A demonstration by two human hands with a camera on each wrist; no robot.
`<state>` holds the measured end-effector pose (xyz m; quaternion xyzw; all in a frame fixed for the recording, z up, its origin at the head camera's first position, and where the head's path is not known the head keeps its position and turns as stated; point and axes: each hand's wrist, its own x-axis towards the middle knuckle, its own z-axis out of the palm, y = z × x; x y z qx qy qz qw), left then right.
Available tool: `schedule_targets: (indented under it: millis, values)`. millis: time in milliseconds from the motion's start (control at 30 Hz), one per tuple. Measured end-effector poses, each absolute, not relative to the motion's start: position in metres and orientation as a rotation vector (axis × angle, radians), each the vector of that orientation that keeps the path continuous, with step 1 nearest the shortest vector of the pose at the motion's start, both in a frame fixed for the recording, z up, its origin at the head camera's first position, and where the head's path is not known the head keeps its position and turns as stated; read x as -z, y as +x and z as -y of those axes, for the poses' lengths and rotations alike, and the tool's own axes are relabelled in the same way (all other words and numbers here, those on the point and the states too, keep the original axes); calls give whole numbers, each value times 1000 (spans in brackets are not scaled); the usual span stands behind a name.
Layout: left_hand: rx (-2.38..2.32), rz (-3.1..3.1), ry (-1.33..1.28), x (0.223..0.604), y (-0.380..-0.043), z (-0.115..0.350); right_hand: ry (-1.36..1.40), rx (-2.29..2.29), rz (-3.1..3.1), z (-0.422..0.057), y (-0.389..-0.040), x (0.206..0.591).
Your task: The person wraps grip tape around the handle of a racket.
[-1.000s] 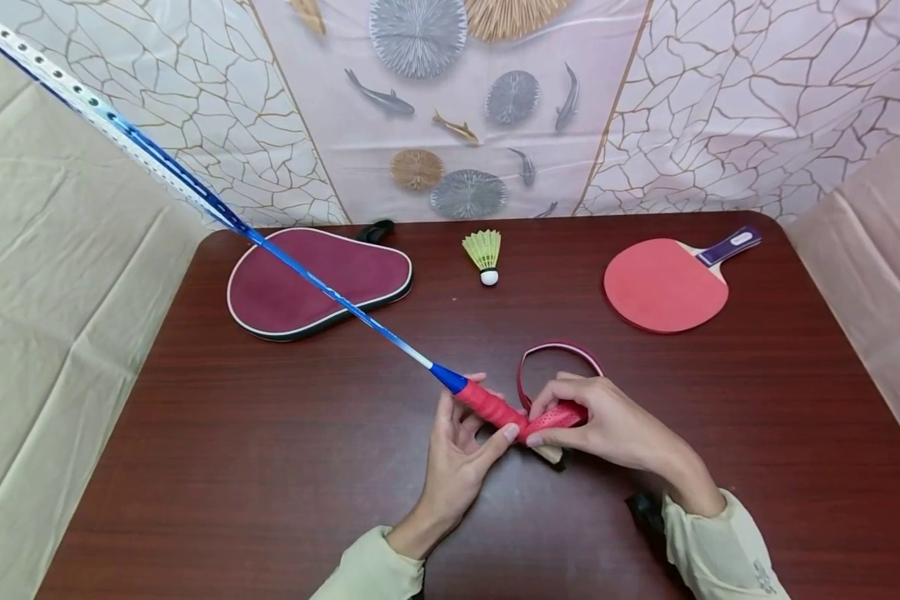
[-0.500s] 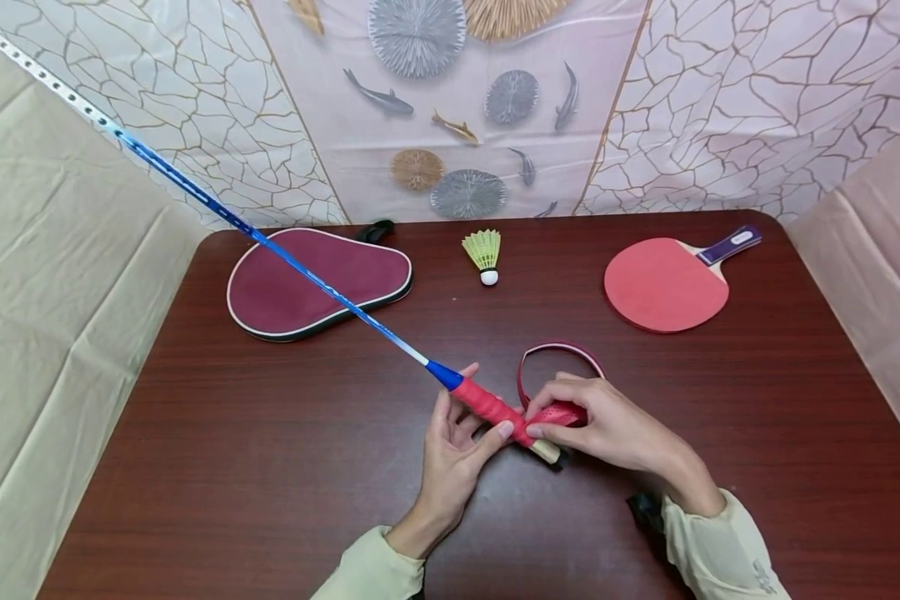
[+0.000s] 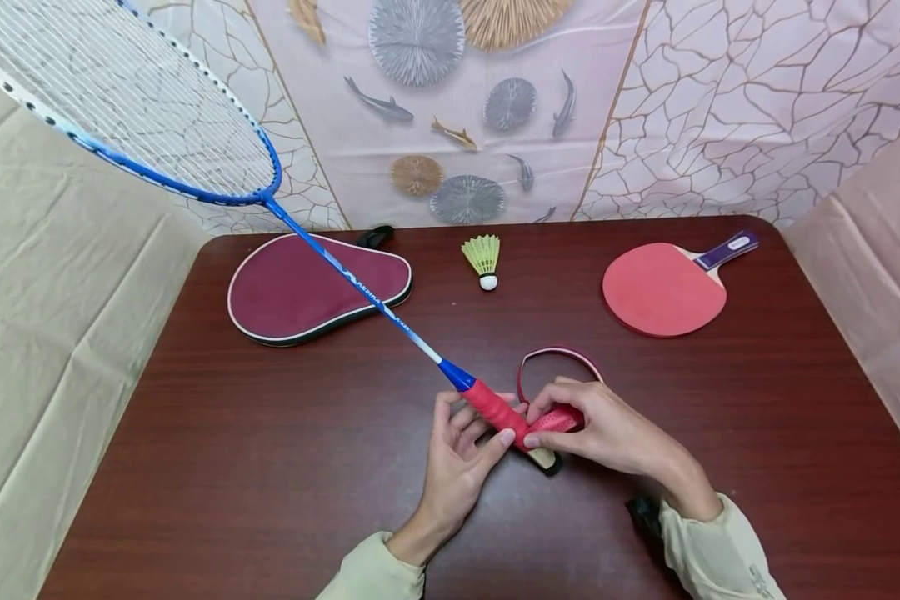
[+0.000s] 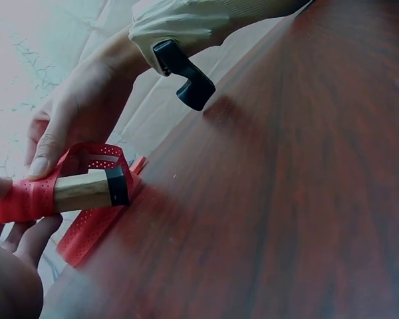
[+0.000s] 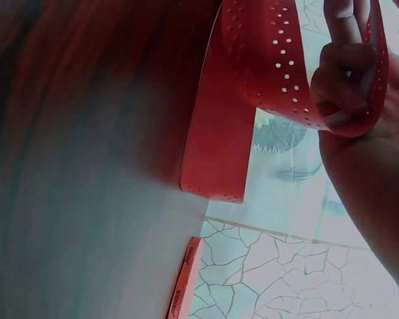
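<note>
A badminton racket (image 3: 360, 287) slants across the head view, its strung head at upper left. Red perforated grip tape (image 3: 490, 404) wraps much of its handle. The handle's bare wooden end (image 4: 83, 191) and black cap show below the wrap. My left hand (image 3: 453, 467) holds the wrapped handle from beneath, thumb on the tape near its lowest turn. With thumb and fingers, my right hand (image 3: 618, 429) pinches the loose tape where it leaves the handle. The tape's tail loops behind that hand, and a red perforated strip (image 5: 219, 139) hangs in the right wrist view.
On the brown table (image 3: 270, 467), a maroon paddle case (image 3: 292, 292) lies at back left. A yellow shuttlecock (image 3: 483, 258) lies at the back middle, and a red table tennis paddle (image 3: 663, 287) at back right. A patterned cloth (image 3: 468, 150) hangs behind.
The racket has turned about its shaft, so its head shows its strings rather than its edge. Both hands keep nearly the same places and holds.
</note>
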<state>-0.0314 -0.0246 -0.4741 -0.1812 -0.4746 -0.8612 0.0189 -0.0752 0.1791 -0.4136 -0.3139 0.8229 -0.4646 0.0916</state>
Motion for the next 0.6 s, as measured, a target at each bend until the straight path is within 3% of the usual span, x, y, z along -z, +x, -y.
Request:
schedule_targets:
  millis: [600]
  values:
    - [2607, 1625, -646, 482, -25, 16, -1015, 1236, -2556, -179, -79, 432]
